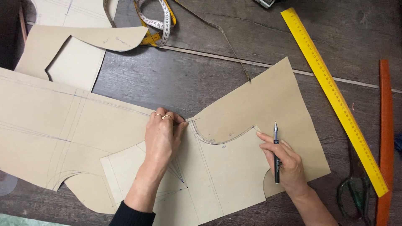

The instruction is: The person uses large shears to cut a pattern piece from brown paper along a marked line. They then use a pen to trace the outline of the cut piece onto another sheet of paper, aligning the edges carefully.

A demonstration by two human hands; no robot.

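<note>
left hand [161, 136] flat on pattern card [217, 167] | right hand [284, 165] grips pen [276, 152]

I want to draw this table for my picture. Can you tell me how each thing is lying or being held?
left hand: flat, pressing the pattern papers down
right hand: holding a pen, fingertip on the paper
pen: tip up, not writing
upper pattern piece: lying flat
lower pattern piece: flat, pencil lines on it
yellow ruler: lying slanted
tape measure: loosely looped
scissors: lying beside the ruler
</note>
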